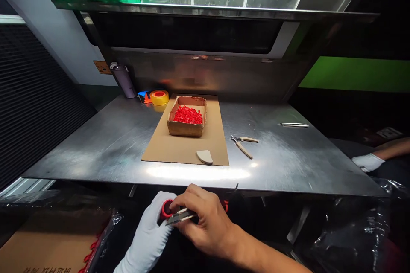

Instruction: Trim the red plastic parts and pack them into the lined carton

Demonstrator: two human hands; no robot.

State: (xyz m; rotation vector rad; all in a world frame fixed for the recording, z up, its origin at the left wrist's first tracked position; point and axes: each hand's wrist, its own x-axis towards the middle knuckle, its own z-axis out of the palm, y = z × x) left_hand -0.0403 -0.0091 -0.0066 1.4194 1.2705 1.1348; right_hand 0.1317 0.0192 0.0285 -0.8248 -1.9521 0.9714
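Note:
My left hand (149, 230), in a white glove, is closed around a red plastic part with a round, ring-like end (164, 211). My bare right hand (209, 222) grips a small craft knife (180, 216), its blade pointing left and lying close against the red part. Whether the blade touches the part I cannot tell. Both hands are together in front of the table's near edge, below the tabletop. A bit of red shows just behind my right hand; the rest of it is hidden.
On the metal table (272, 170), a cardboard sheet (156, 147) bears a box (185, 129) of small red pieces and a beige wedge (204, 156). Cutting pliers (244, 144), a pen-like tool (293, 125), tape (159, 97) and a bottle (124, 81) stand around. A co-worker's gloved hand (368, 162) is at right.

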